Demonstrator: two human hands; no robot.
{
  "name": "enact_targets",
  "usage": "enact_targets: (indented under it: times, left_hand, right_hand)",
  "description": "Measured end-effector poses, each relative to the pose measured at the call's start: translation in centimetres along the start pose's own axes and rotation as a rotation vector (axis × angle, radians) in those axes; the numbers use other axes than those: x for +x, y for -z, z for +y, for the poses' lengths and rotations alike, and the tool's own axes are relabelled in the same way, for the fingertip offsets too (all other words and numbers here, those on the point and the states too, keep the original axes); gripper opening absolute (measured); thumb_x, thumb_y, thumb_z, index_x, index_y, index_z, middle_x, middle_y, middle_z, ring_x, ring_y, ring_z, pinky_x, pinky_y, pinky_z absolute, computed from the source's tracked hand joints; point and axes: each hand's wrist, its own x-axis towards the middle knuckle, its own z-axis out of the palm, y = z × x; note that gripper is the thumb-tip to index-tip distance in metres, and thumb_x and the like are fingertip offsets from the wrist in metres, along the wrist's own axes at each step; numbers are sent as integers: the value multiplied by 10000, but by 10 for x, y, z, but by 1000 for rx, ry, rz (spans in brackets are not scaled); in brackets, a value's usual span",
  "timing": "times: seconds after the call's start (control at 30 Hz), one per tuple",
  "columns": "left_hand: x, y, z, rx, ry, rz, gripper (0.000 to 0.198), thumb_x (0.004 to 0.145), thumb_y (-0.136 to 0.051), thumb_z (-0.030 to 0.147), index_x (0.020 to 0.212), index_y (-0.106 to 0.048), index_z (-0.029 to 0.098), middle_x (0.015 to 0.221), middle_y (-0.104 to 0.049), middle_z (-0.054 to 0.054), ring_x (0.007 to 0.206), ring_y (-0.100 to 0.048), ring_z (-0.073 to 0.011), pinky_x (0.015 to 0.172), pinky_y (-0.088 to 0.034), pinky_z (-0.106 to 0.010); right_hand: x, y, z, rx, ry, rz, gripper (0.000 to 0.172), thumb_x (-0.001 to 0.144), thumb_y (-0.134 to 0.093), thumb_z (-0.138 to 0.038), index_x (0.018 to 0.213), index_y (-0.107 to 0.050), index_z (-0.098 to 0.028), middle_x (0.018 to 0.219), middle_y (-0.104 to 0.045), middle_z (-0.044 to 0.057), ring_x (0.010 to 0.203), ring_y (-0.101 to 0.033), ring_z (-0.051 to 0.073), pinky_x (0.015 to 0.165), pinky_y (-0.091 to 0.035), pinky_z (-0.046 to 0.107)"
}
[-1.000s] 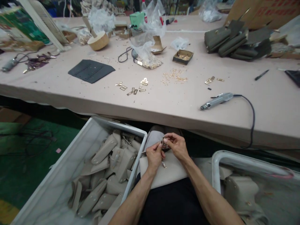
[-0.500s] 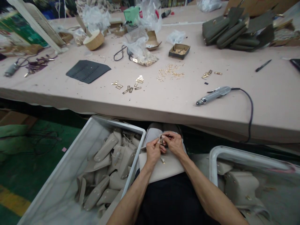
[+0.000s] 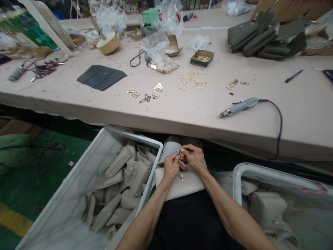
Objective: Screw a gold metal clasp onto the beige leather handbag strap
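A beige bag point(image 3: 182, 188) lies across the person's lap point(image 3: 170, 147), and over its far part the left hand point(image 3: 171, 168) and right hand point(image 3: 194, 159) together pinch a small metal fitting point(image 3: 179, 153). Beyond, the surface point(image 3: 182, 107) carries a grey corded tool point(image 3: 240, 106), loose metal frames point(image 3: 148, 99) and, farther back, dark bags point(image 3: 241, 36).

The bag point(image 3: 174, 189) looks like smooth leather with a faint sheen; the fitting point(image 3: 179, 153) is shiny metal. Plates point(image 3: 158, 88): polished gold-toned metal. Tub point(image 3: 70, 194): smooth plastic. Tabletop point(image 3: 182, 109): matt. Carton point(image 3: 299, 10): matt cardboard. Pouch point(image 3: 157, 45): glossy, crinkled plastic.
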Motion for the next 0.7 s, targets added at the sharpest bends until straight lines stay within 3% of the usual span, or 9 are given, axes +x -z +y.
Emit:
enact_targets:
  times: [0.23,0.7]
  left_hand:
    - [-4,3,-2,-14,-4,-14,505,947,-589,495,1164,-721,59,565,-700,-46,436,-640,-150,477,-546,-229]
    - [-8,0,1,-20,-36,2,364,905,-621,417,1012,-741,91,529,-672,-14,419,-621,-132,460,-537,-209]
  right_hand:
    - [-4,-1,-4,-32,56,-23,183,840,-760,-392,869,-774,-212,818,-693,40,639,-688,186,590,-592,289]
    - [-7,3,1,-87,125,-23,174,861,-744,-376,899,-795,-213,832,-702,44,618,-687,180,550,-567,274]
